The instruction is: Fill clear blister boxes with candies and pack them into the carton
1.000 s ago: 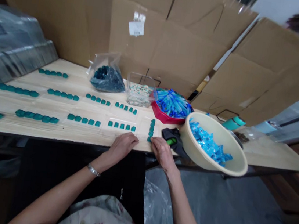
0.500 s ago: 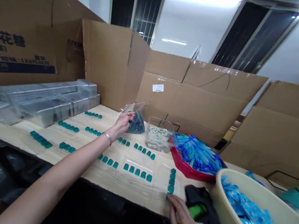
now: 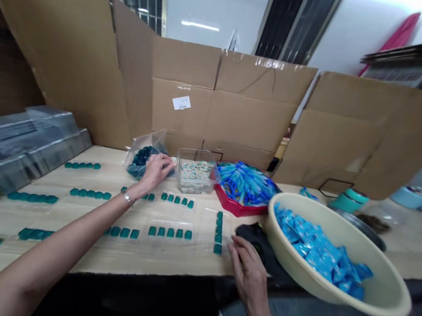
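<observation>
My left hand point(image 3: 157, 170), wearing a bracelet, reaches over the right side of a clear plastic bag point(image 3: 160, 143) filled with dark teal pieces point(image 3: 140, 160). Its fingers are stretched toward a clear tub point(image 3: 195, 183) of small pale and green bits; nothing shows in them. My right hand point(image 3: 250, 271) is open at the table's front edge, fingertips just right of a column of teal pieces point(image 3: 218, 235). That column lies in a clear tray point(image 3: 203, 240). More rows of teal pieces point(image 3: 170, 233) lie to the left, some partly hidden by my left forearm.
Stacked clear trays point(image 3: 36, 139) stand at the left. A red tray point(image 3: 228, 202) of blue sticks and a cream basin point(image 3: 384, 292) of blue packets are at the right, with a black cloth point(image 3: 258, 238) between. Cardboard walls point(image 3: 255, 122) close off the back.
The view has swung right. My left hand has shifted from the bag's upper left to its right side, its fingers less pinched. My right hand has come away from the nearest teal piece.
</observation>
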Available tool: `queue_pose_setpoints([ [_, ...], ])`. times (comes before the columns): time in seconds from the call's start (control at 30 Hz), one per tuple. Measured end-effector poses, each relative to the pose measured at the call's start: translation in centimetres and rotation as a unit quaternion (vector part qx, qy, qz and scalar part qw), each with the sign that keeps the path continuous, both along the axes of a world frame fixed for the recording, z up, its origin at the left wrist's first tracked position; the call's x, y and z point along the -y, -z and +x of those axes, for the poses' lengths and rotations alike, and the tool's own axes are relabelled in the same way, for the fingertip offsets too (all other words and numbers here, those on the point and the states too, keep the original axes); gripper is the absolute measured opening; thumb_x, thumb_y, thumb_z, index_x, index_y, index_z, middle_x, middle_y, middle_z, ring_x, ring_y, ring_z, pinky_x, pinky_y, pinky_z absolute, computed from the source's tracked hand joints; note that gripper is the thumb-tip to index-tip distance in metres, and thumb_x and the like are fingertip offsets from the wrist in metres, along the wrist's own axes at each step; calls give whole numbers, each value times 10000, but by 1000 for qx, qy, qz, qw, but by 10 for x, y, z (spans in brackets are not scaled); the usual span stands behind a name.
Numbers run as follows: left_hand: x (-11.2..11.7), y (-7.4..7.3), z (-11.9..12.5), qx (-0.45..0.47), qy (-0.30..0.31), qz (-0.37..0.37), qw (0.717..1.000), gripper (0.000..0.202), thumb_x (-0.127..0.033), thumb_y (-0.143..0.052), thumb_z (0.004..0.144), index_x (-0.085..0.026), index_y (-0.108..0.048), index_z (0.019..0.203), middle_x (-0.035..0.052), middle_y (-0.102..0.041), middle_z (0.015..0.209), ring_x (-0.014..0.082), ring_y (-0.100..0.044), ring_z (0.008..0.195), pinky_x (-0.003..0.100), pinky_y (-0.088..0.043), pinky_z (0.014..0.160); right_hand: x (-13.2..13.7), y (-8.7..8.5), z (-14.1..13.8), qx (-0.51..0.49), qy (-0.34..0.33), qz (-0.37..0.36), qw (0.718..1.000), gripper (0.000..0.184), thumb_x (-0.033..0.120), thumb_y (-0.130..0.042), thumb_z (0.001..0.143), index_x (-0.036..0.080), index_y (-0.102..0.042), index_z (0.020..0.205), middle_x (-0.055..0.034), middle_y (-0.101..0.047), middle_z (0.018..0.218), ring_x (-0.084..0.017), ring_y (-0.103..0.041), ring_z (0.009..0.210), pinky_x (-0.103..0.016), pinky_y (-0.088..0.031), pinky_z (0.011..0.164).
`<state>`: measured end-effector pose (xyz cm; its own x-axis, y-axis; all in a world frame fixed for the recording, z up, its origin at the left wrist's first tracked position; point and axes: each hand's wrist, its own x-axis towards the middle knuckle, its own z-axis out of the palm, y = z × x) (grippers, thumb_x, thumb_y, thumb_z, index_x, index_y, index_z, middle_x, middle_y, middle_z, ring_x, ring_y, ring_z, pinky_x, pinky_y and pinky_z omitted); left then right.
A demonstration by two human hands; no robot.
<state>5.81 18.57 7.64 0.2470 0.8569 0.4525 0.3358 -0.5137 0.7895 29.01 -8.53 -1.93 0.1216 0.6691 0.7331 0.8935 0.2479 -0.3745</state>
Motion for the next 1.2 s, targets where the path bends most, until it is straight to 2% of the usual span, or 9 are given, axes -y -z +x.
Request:
queue_pose_setpoints([
  [0.2, 85, 22, 27, 54, 149, -178, 971, 360, -455, -490, 862, -171, -697, 943, 95, -700, 992, 215, -627, 948, 357, -466, 859, 7, 1, -2, 49, 56, -47, 996, 278, 200, -438, 910, 162, -598, 1134, -135, -588, 1189, -249, -519, 1113, -424, -455, 927],
  [0.37, 145, 19, 45, 256, 229, -469, 814, 284, -339, -600, 828, -147, -641, 1033, 138, -639, 1131, 212, -638, 963, 335, -525, 800, 7, 15, 21, 77, 239, -123, 960, 411, 237, -477, 877, 111, -522, 1266, -229, -483, 1313, -360, -474, 1111, -502, -425, 835],
  [0.47, 173, 23, 69, 250, 262, -500, 787, 285, -287, -646, 794, -142, -628, 1038, 156, -583, 1215, 230, -616, 1013, 366, -516, 851, 0, 19, 34, 38, 264, -144, 953, 350, 141, -371, 879, 82, -616, 1123, -252, -601, 1092, -325, -546, 955, -463, -430, 774],
  [0.57, 200, 32, 99, 213, 279, -479, 805, 407, -317, -672, 767, -224, -580, 1152, 116, -408, 1420, 272, -510, 1179, 425, -478, 917, 4, 10, 38, -40, 209, -74, 974, 338, 161, -329, 887, 99, -655, 950, -184, -650, 887, -270, -573, 864, -410, -432, 800],
  [0.67, 232, 43, 129, 156, 342, -395, 838, 547, -451, -551, 836, -352, -403, 1352, 16, -192, 1542, 276, -207, 1391, 485, -339, 1036, 25, -1, 34, -183, 200, 10, 962, 333, 367, -420, 877, 119, -635, 933, -139, -659, 864, -242, -585, 803, -366, -444, 761],
  [0.83, 277, 60, 180, 162, 366, -345, 849, 538, -421, -527, 848, -314, -407, 1361, 83, -440, 1404, 281, -400, 1293, 433, -363, 1025, 51, 1, 39, -378, 190, 24, 906, 394, 458, -505, 794, 137, -638, 981, -123, -679, 936, -236, -599, 844, -361, -452, 773],
  [0.93, 272, 70, 199, 192, 312, -234, 901, 444, -388, -464, 882, -254, -414, 1303, 129, -486, 1330, 254, -448, 1236, 396, -354, 1039, 42, 8, 50, -403, 116, 40, 907, 410, 413, -499, 797, 131, -635, 1061, -129, -671, 1059, -232, -606, 944, -377, -459, 841],
  [1.03, 252, 80, 207, 189, 314, -225, 903, 357, -354, -427, 898, -223, -418, 1230, 149, -537, 1220, 241, -499, 1151, 412, -393, 994, 31, 11, 57, -343, 82, 32, 935, 382, 389, -497, 806, 136, -664, 1039, -127, -687, 1039, -234, -624, 939, -399, -470, 866],
  [1.2, 233, 89, 207, 177, 318, -222, 904, 307, -316, -474, 883, -188, -446, 1162, 121, -526, 1198, 224, -460, 1165, 419, -315, 1048, 53, 22, 46, -184, 168, 102, 963, 334, 320, -476, 870, 145, -641, 1102, -136, -656, 1098, -220, -587, 1032, -394, -426, 946],
])
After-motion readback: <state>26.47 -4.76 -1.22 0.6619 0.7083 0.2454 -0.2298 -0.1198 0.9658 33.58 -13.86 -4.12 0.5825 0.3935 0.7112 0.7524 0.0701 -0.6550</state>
